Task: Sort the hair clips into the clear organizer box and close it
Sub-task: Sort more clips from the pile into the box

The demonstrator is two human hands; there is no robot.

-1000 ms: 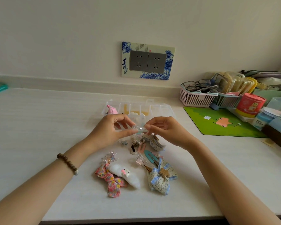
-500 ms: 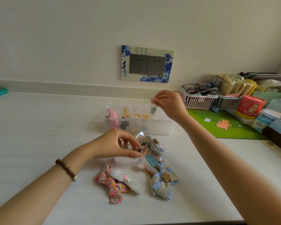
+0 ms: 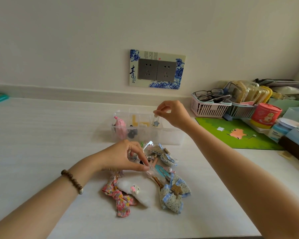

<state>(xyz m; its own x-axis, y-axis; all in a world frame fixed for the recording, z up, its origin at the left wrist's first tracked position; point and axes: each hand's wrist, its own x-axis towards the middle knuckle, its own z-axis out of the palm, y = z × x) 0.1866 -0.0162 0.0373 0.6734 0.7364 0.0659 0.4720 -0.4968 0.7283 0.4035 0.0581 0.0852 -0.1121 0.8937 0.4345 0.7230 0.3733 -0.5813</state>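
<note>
Sorting step: right hand (image 3: 173, 114) pinches star clip (image 3: 156, 123) over clear organizer box (image 3: 173, 138) (likely release into compartment next); left hand (image 3: 123, 156) pinches clear clip (image 3: 151, 171) in pile (image 3: 171, 195).

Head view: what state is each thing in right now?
clear organizer box, open, several compartments holding clips.
star clip, pinched, hanging above the box.
right hand, pinching the star clip.
left hand, pinching a clear clip in the pile.
pile of clips, loose on the table, unsorted.
</note>
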